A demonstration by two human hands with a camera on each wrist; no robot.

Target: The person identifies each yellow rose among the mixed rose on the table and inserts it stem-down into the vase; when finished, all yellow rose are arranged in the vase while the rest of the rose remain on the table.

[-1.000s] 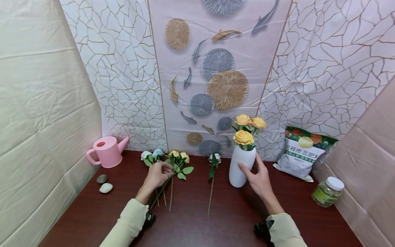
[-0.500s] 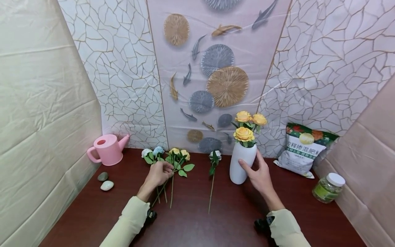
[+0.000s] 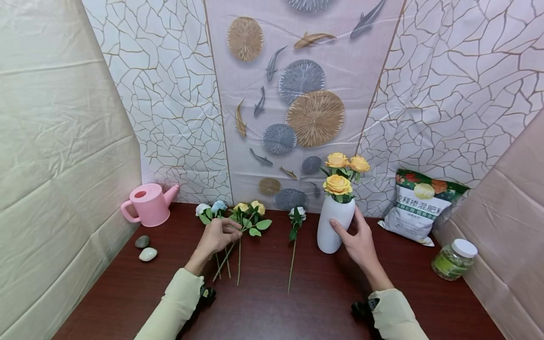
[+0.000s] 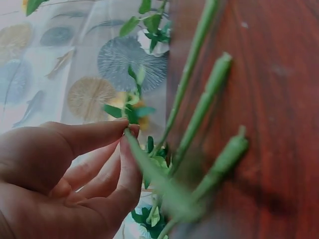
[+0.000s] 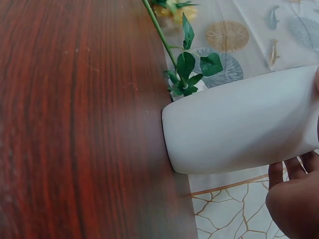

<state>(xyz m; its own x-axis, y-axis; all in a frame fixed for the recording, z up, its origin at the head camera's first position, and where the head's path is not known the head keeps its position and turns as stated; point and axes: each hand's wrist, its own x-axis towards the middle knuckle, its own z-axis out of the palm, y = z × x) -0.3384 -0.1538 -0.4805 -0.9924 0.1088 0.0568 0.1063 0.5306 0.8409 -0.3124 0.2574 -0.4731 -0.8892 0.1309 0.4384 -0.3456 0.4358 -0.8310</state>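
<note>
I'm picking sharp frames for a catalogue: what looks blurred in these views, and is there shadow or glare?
Left wrist: the pinched stem blurs toward its near end; right wrist: yellow flowers at the top look soft, and grey shading lies on the white vase; head: mostly sharp, with a faint sheen on the tabletop.

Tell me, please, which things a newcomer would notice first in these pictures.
Probably the three yellow roses first, bright in the white vase that the right hand holds. Next, perhaps, the left hand pinching a green stem beside other flowers lying on the table. Then the pink watering can at the table's back left.
</note>
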